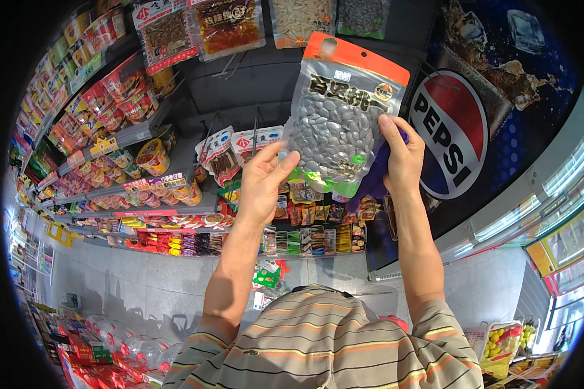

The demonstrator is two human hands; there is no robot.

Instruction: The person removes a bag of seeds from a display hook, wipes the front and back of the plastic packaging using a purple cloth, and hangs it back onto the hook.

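A clear plastic bag of dark seeds (335, 127) with an orange top band and a small price sticker is held up before the shelves. My left hand (264, 182) pinches its lower left edge between thumb and fingers. At the right edge my right hand (403, 150) grips the bag, its thumb on the front, and a purple cloth (377, 170) shows between this hand and the bag; how the cloth is held is partly hidden. Above the bag hang a packet of pale seeds (302, 22) and another packet of dark seeds (362, 18).
Metal hooks (228, 67) stick out of the dark rack panel. At the left, shelves hold instant noodle cups (153, 156); below are rows of small snack packets (314, 240). A Pepsi panel (450, 133) stands at the right. Large clear bottles (141, 346) stand at the lower left.
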